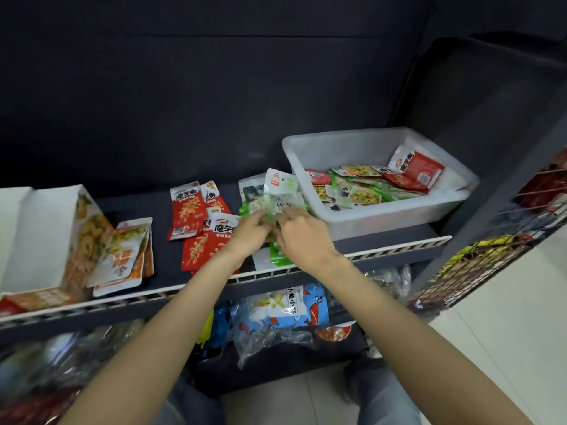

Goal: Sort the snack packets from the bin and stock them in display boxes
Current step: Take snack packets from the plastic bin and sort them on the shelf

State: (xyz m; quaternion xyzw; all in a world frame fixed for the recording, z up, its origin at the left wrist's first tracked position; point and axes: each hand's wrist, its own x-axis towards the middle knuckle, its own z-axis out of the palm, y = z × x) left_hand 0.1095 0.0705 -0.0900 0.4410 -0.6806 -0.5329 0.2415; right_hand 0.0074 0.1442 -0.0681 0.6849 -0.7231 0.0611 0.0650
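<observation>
Pinching green snack packets [280, 191] between left hand [250, 230] and right hand [302, 231], light, slippery foil probably handles best by its edges.

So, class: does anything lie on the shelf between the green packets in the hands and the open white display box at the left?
Yes. Loose red snack packets lie mid-shelf and a stack of orange-and-white packets leans against the white display box, both between it and the green packets that the left hand and right hand hold.
</observation>
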